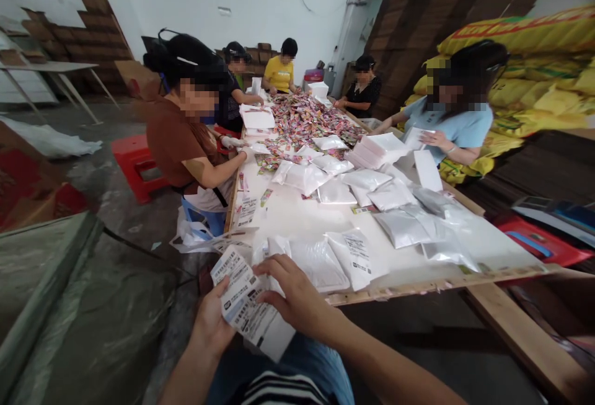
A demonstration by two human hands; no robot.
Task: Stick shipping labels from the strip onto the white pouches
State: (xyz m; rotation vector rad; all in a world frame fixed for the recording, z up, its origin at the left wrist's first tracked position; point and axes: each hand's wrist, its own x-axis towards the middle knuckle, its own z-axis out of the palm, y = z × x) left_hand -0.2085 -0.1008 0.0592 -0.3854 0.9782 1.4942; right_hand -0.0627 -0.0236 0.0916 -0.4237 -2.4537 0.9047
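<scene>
My left hand point(214, 318) is closed around a folded strip of white shipping labels point(253, 309) printed with barcodes and black text, held low over my lap in front of the table edge. Across its right side reaches my right hand point(290, 287), fingers bent and apart, thumb over the labels and fingertips at their upper edge. Just beyond lie a plump white mailing bag point(320, 263) and another bag with a printed label point(356, 256). A loose label sheet point(246, 211) rests at the table's left edge.
Several filled white bags point(402, 226) cover the right of the table point(279, 209). Farther back is a heap of colourful small packets point(307, 116). Several co-workers stand or sit around it. A red stool point(134, 160) is at left, a green-covered block point(93, 306) beside me.
</scene>
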